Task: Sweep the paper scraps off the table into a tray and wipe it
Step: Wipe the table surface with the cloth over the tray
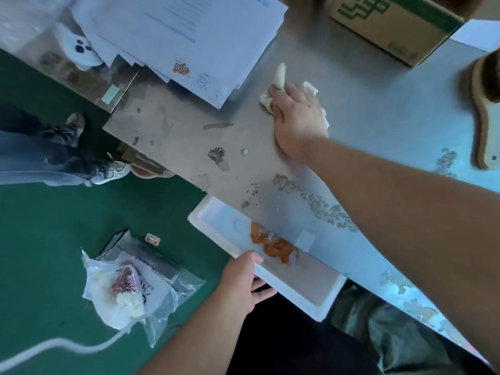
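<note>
My right hand (299,123) lies flat on a crumpled white cloth (280,77) and presses it onto the metal table (378,109), near a stack of papers. My left hand (243,280) grips the rim of a white tray (213,228) held against the table's near edge, thumb on top and fingers underneath. Orange paper scraps (273,244) lie in a heap inside the tray. One small white scrap (244,151) sits on the table between the cloth and the tray.
A stack of white papers (189,36) covers the table's far left; a cardboard box (400,23) stands at the back right. A wooden brush (487,104) lies at the right edge. Plastic bags (127,282) lie on the green floor, where another person's legs (54,152) stand.
</note>
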A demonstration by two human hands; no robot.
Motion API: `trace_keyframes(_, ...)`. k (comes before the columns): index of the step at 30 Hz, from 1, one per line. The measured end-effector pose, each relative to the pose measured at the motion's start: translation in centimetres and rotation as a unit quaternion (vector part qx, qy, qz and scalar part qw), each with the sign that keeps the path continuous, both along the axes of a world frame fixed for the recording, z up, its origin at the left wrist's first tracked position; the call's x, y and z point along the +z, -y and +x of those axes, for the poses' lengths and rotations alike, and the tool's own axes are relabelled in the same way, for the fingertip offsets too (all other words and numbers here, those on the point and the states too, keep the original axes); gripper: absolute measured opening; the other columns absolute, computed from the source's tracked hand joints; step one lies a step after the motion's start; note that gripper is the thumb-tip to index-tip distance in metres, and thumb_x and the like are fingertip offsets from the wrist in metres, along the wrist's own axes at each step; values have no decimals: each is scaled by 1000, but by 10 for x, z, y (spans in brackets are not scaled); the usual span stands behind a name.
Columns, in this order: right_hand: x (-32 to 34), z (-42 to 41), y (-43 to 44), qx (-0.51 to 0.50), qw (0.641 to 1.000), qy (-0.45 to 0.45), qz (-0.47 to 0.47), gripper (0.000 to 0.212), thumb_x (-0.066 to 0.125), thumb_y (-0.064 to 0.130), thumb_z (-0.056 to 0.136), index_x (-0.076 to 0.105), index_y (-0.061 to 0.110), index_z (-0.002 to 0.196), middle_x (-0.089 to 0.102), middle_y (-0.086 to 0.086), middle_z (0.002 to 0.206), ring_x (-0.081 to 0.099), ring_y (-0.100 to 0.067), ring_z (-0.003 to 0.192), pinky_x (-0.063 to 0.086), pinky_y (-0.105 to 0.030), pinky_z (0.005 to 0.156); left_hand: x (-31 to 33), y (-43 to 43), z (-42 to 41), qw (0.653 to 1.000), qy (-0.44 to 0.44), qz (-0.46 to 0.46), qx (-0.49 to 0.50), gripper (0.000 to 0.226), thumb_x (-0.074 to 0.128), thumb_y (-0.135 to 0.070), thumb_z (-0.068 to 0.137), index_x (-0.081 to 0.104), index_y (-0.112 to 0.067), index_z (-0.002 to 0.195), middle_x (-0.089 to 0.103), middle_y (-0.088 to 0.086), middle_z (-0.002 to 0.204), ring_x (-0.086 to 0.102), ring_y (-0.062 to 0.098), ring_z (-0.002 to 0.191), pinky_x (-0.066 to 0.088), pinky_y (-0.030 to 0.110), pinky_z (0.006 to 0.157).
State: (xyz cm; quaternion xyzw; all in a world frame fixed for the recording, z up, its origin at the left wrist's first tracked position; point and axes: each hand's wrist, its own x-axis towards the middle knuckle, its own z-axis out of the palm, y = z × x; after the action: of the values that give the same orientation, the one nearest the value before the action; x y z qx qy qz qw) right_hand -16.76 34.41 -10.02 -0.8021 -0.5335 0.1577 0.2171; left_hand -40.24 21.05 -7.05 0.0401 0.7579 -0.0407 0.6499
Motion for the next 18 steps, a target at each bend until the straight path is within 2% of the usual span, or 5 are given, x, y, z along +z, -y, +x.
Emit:
trace_keyframes(3,-7,-36,17,52,999,-4,-5,43,42,21,100,57,21,140,55,-1,139,42,-26,134,28,-41,117,1,0,-5,1000,7,2,3,9,60,-8,94,58,-12,101,63,19,112,70,36,104,62,57,85)
trace_keyframes(7,-10,-71,45,90,996,-7,9,41,50,15,99,60,18,139,57,-6,141,45,-30,137,24,-45,122,3,0,-9,1000,13,9,-4,7,59,-7,95,57,-13,98,58,17,108,67,37,106,61,57,87)
trace_keyframes(11,-9,-104,81,139,990,-12,-6,45,50,11,100,55,17,145,51,-8,151,38,-29,146,16,-45,125,3,2,-15,1000,16,13,-12,5,59,-8,95,57,-12,98,56,17,109,65,38,108,62,56,86)
trace_keyframes(15,-9,-126,115,162,986,-36,13,46,55,4,96,59,14,141,56,-8,146,43,-30,141,25,-50,123,4,8,-25,999,28,18,-1,8,59,-8,95,59,-10,103,57,18,114,65,38,110,62,56,85)
trace_keyframes(18,-1,-140,137,169,983,-67,21,44,56,-3,89,68,14,129,62,-3,136,50,-28,132,33,-47,117,6,14,-34,999,36,18,3,8,58,-7,95,59,-11,102,57,17,112,65,38,111,63,54,84)
